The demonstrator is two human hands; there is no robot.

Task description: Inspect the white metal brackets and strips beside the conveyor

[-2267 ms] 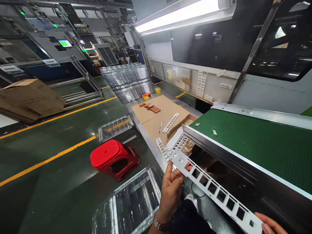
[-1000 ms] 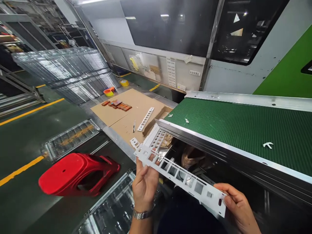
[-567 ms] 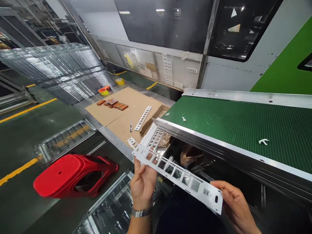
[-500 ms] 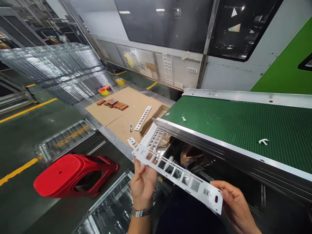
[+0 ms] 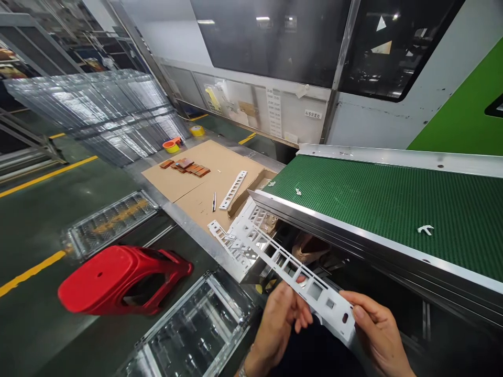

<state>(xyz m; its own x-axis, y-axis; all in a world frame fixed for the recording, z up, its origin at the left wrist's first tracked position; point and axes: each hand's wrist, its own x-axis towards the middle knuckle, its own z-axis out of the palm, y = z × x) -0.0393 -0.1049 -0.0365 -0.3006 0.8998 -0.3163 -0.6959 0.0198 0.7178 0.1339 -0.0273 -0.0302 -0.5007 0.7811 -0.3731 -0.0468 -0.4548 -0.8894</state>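
Hands are gripping a white slotted strip (image 5: 293, 269) at its near end, left hand (image 5: 277, 319) beneath, right hand (image 5: 377, 332) pinching the tip; its far end is reaching the strip pile (image 5: 236, 243) below the conveyor (image 5: 393, 204), seemingly being laid there, needing a level release

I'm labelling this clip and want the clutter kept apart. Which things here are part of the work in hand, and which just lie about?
In hand:
- white slotted strip, held by the left hand and right hand
- pile of like strips beside the belt

Lying about:
- red stool
- brown blocks on cardboard
- tape rolls
- clear trays
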